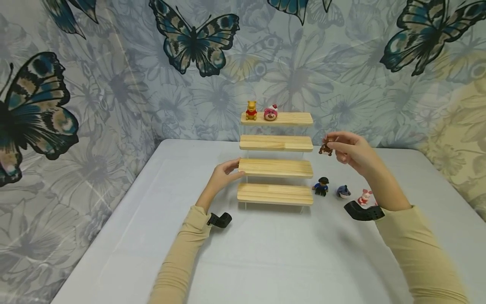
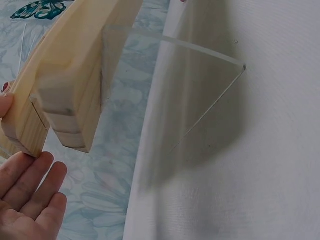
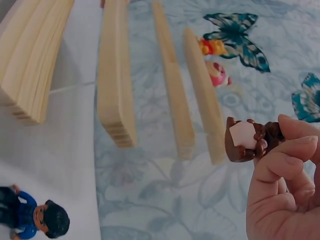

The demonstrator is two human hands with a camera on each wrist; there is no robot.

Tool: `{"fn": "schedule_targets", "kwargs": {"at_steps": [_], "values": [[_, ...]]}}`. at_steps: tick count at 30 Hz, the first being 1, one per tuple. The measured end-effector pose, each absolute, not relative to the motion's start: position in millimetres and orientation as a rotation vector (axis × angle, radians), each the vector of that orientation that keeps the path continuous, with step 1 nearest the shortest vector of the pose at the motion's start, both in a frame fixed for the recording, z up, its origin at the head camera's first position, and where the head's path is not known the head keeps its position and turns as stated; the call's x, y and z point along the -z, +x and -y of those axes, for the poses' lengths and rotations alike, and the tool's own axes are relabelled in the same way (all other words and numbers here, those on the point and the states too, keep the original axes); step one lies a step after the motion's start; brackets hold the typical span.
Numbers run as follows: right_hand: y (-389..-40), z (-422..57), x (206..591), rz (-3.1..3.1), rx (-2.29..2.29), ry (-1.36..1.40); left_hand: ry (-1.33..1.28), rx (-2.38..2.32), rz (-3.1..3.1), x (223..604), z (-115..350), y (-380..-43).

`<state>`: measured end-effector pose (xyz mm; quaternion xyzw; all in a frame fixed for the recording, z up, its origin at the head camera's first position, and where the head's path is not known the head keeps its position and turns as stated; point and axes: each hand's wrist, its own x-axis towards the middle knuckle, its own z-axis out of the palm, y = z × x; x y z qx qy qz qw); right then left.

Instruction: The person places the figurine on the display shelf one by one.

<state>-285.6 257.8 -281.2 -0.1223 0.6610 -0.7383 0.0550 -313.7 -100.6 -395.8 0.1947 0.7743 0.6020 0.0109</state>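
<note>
A four-step wooden display shelf point(image 1: 276, 168) with clear supports stands on the white table. My left hand point(image 1: 225, 173) holds its left end at the second step from the bottom, the thumb point(image 2: 5, 105) and fingers on opposite sides of the board. Beyond the shelf's right side, my right hand point(image 1: 351, 150) pinches a small brown figurine point(image 3: 245, 140) with a pale patch, up off the table. On the top step are a yellow bear figurine in a red shirt point(image 1: 251, 110) and a pink bear figurine point(image 1: 271, 112).
On the table point(image 1: 265, 261) right of the shelf stand a figurine in blue with a black hat point(image 1: 321, 186), a blue-grey figurine point(image 1: 343, 192) and a pink piglet figurine point(image 1: 364, 196), close by the right wrist's black band point(image 1: 363, 212). A butterfly-print backdrop point(image 1: 193, 42) rises behind.
</note>
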Motion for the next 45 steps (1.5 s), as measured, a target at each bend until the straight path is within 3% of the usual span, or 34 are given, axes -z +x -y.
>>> {"fn": "schedule_targets", "kwargs": {"at_steps": [9,18,27,37,45], "values": [[-295.1,-245.2,279.8,-1.883,2.333,-0.432,0.628,-1.928,-2.334,379.1,97.9,-297.0],[-304.4,-235.3,268.6,-1.91,2.343,-0.414,0.595,-1.876,-2.423,394.6,97.0,-310.9],[-319.0,-224.4,260.0,-1.873,2.355,-0.393,0.579,-1.878,-2.369,369.8,98.1,-293.9],[-337.7,-211.4,252.5,-1.844,2.31,-0.421,0.6,-1.86,-2.382,367.6,98.7,-293.6],[-352.4,-197.8,247.5,-1.841,2.267,-0.348,0.588,-1.897,-2.367,387.3,102.6,-308.5]]}}
